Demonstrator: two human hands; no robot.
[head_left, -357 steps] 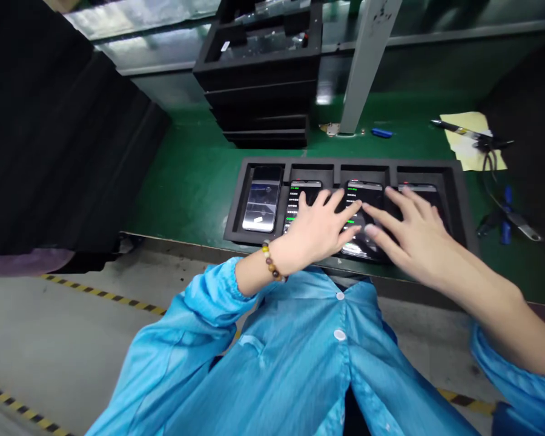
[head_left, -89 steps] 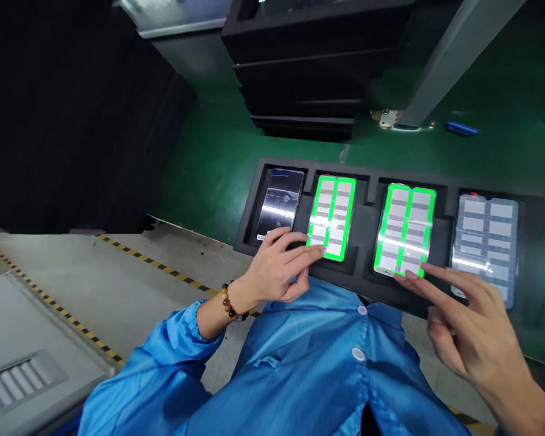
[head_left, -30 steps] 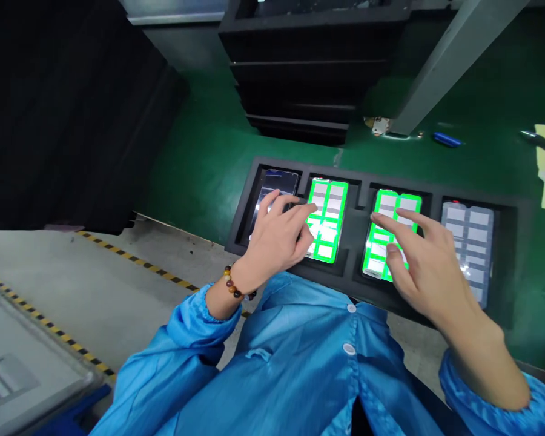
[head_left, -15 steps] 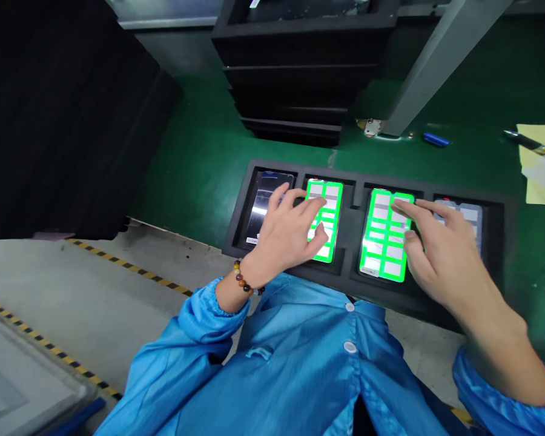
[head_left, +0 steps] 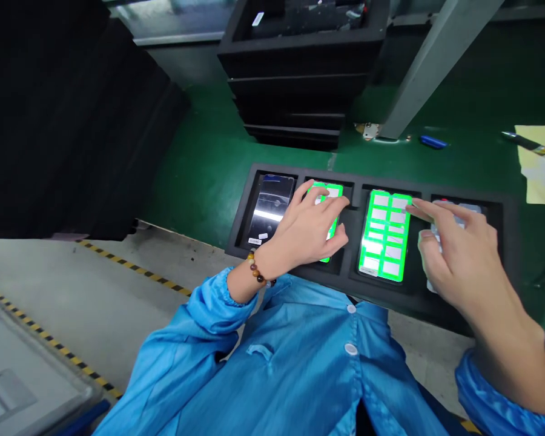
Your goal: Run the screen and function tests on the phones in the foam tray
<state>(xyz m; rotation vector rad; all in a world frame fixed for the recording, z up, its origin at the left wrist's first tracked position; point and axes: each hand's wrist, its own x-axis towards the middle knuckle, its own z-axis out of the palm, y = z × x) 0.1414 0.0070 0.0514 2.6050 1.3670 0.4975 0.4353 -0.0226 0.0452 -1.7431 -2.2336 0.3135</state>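
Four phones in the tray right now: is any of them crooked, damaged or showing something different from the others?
The leftmost phone stands out: its screen is dark, only reflecting light, while the two middle phones show bright green grids. All sit straight in the black tray; no visible damage.

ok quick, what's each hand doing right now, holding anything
Left hand: open, holds nothing, fingers spread over the second phone.
Right hand: open, holds nothing, forefinger at the top right edge of the third phone.
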